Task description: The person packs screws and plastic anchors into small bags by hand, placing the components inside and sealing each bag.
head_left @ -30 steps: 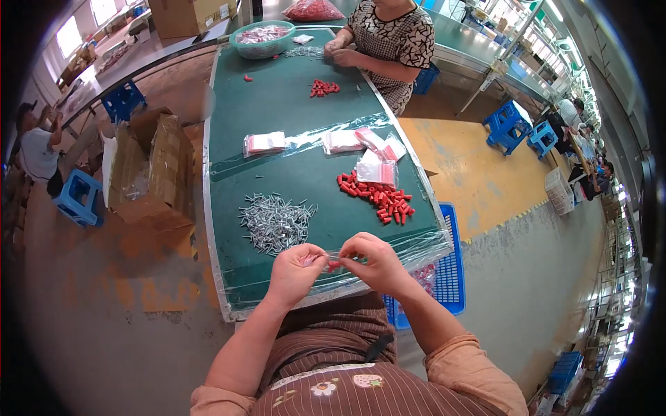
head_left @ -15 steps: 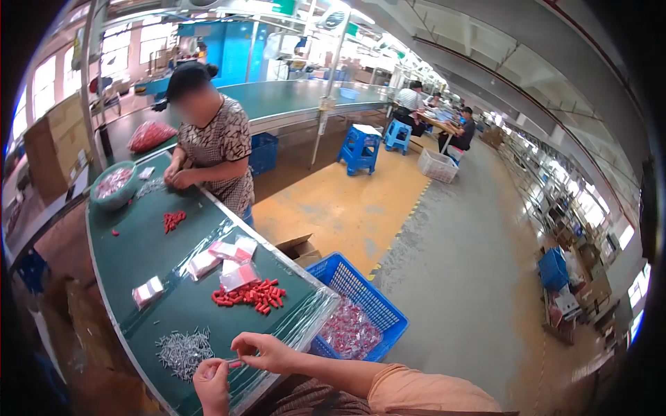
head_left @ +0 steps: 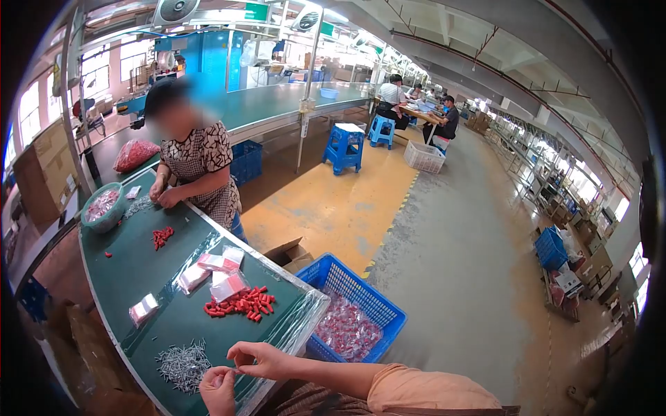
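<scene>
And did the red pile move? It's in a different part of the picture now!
No. Against the green table, the red pile looks to be in the same place, near the same edge; the camera's view has turned.

no text, brand or number can be read. a small white label [head_left: 304, 126] on the metal post [head_left: 310, 76] by the long far table carries marks too small to make out. a pale patch [head_left: 71, 183] on the cardboard box [head_left: 47, 163] at the left is just as unclear, and any words on the green overhead panel [head_left: 256, 12] are illegible.
</scene>
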{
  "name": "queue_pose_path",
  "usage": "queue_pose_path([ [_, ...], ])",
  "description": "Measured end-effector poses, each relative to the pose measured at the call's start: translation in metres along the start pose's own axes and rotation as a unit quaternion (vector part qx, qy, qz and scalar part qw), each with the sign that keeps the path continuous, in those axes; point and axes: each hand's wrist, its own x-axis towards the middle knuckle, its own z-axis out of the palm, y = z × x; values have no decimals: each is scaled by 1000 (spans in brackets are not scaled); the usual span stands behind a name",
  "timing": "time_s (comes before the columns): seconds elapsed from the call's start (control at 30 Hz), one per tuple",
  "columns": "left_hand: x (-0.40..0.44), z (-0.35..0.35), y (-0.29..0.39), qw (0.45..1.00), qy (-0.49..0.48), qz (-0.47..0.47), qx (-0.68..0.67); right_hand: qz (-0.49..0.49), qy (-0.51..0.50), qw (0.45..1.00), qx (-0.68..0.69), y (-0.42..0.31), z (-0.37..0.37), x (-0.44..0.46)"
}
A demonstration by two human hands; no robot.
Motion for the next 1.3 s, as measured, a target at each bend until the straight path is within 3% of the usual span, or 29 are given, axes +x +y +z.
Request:
queue_pose_path([
  [0.07, -2, 4, 2, 1000, -5, -3, -8, 7, -2, 1000, -5, 1, -1, -2],
  [0.17, -7, 9, 9, 983, -2, 83, 164, 10, 6, 1000, -27, -3, -3, -7],
  [0.3, -5, 18, -2, 992, -16, -104, -67, -25, 31, 992, -118, -24, -22, -26],
  [0.37, -3, 14, 11, 962, -39, -184, -199, 51, 37, 992, -113, -31, -56, -44],
  [0.43, -4, 0, 6, 922, -66, -183, -334, 57, 87, 960, -261, -59, -94, -62],
  [0.47, -6, -9, -1, 894, -83, -178, -402, 121, 150, 963, -186, -61, -109, -72],
  [0.5, -8, -13, -8, 884, -83, -171, -426, 88, 210, 950, -214, -50, -129, -82],
  [0.57, -12, -15, -11, 880, -49, -180, -436, 14, 310, 858, -409, -42, -148, -92],
  [0.67, -14, -12, -5, 911, -22, -184, -367, 44, 349, 884, -309, -45, -134, -90],
  [1.03, -18, -8, -10, 955, 10, -152, -256, -14, 48, 977, -208, -25, -9, -23],
  [1.3, -21, -8, -18, 956, 50, -163, -237, -7, -14, 988, -151, -12, 35, -9],
])
